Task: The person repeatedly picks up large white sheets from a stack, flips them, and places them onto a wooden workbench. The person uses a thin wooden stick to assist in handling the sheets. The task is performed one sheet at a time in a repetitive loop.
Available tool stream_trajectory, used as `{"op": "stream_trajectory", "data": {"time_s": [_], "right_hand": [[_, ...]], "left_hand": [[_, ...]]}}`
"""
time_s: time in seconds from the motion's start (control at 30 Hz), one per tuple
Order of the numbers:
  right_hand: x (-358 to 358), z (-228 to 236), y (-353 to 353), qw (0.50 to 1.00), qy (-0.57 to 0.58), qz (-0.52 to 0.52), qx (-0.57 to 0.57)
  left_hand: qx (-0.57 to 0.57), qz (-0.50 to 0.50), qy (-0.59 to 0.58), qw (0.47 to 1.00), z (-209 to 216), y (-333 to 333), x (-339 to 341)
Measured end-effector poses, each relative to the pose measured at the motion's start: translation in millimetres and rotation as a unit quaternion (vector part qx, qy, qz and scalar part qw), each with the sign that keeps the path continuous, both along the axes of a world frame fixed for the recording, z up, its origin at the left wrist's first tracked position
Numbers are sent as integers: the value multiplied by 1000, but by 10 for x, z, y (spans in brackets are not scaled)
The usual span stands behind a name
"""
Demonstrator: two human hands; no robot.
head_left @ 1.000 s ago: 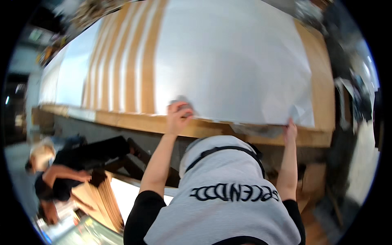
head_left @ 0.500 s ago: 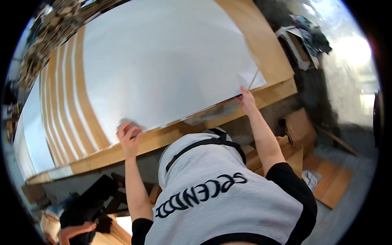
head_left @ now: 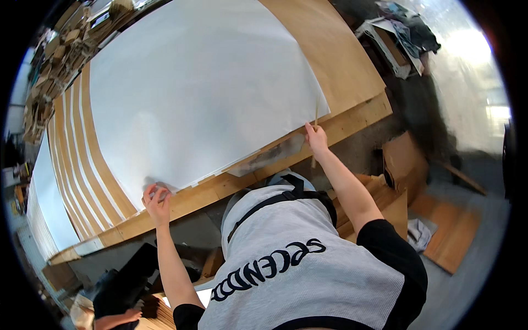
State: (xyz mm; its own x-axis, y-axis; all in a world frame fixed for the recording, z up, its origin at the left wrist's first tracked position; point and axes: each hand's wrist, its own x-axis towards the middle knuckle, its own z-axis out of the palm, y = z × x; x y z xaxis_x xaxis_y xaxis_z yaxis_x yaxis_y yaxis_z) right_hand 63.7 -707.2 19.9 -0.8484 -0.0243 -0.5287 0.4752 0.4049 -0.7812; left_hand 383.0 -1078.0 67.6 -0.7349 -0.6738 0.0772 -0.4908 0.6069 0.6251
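A large white sheet (head_left: 209,99) lies over brown sheets on a wooden bench, its near edge running along the bench's front. At the sheet's near left corner is my left hand (head_left: 157,203), fingers curled together around or over a small greyish thing; its kind I cannot make out. My right hand (head_left: 316,138), at the near right part of the sheet, grips a thin light-coloured stick (head_left: 317,113). The stick points away from me over the sheet's corner, with its lower end below my hand.
On the left, white and brown sheets (head_left: 82,165) overlap in stripes. The wooden bench edge (head_left: 352,118) runs in front of me. Cardboard scraps (head_left: 49,71) pile up at the far left. A person (head_left: 118,297) is at the lower left. Cardboard (head_left: 404,162) stands at the right.
Both hands have moved left and slightly down in the picture. The stick has swung from a slant to nearly upright, and the sheet's lifted right corner now lies flatter.
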Motion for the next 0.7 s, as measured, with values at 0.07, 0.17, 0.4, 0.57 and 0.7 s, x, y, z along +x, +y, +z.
{"op": "stream_trajectory", "data": {"time_s": [0.07,0.17,0.4,0.57,0.7], "right_hand": [[59,192,-35,950,249,71,177],[37,392,13,953,199,190,126],[139,427,-111,841,185,507,38],[514,407,-514,643,191,740,-44],[1040,437,-723,480,193,850,-96]], "left_hand": [[-27,11,-15,999,19,86,-31],[-111,17,-53,992,26,161,-61],[-152,191,-36,969,-85,698,-175],[-30,360,138,922,-228,2162,-70],[221,543,175,791,-777,3881,175]]}}
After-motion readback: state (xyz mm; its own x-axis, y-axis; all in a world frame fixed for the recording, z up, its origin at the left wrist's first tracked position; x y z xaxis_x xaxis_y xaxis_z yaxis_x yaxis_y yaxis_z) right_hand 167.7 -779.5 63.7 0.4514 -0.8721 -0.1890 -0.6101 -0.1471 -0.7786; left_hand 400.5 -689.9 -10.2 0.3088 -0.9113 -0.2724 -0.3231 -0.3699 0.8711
